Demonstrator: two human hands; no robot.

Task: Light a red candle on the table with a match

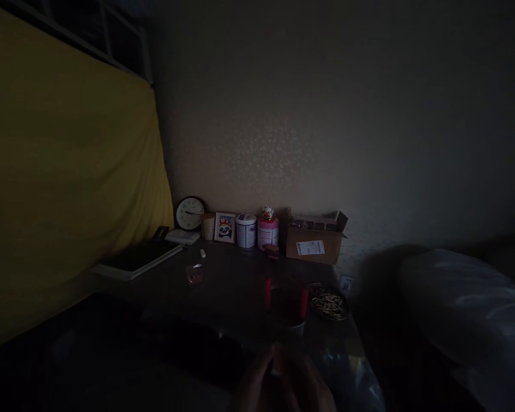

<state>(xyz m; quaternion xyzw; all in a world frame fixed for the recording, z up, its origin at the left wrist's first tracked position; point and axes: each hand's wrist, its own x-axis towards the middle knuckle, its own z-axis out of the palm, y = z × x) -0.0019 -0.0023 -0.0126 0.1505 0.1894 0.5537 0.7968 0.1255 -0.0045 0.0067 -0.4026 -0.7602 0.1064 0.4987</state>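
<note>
Head view shows our left hand (257,380) and right hand (311,386) together over the dark counter (232,292) near two red candles (267,293), fingers' hold too dim to tell.

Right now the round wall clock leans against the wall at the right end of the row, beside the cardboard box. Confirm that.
Not quite. The head view shows the round white-faced clock leaning against the wall at the left end of the row, beside the yellow cloth. The brown cardboard box sits at the opposite, right end.
</note>
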